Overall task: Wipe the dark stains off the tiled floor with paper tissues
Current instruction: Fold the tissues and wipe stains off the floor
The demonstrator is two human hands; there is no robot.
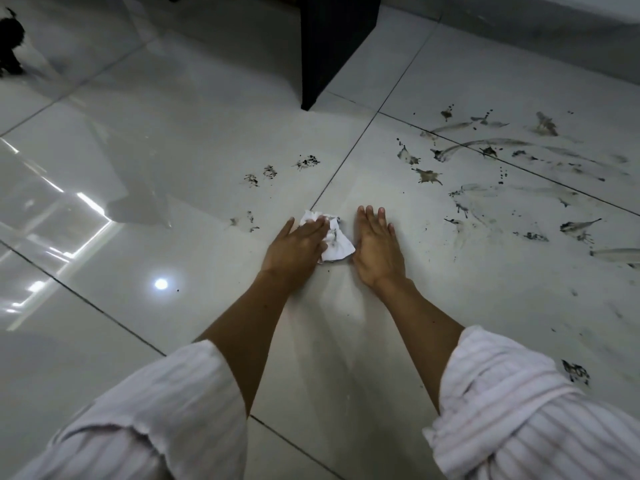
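the shiny white tiled floor (173,188) fills the head view, with thin dark lines between the big tiles and bright lights shining back from it on the left. a dark furniture leg (332,50) stands on the floor at the top, and a small black fuzzy thing (10,43) sits at the top left edge; it is too blurry to tell what it is. the dark stains (519,168) are mostly on the right side of the floor, as splashes, dots and long smears. a few small dark spots (270,171) are in the middle, just past the hands. the left hand (298,244) lies flat on a crumpled white paper tissue (337,244), its fingers straight and pressing the tissue down on the floor. the tissue has some dark marks on it and sticks out to the right of that hand, close to the right hand (377,244). the right hand rests flat on the bare tile with its fingers straight and a bit spread, holding nothing. both arms reach forward out of rolled-up pale striped sleeves (519,410) at the bottom. one more dark stain (575,372) is beside the right sleeve.
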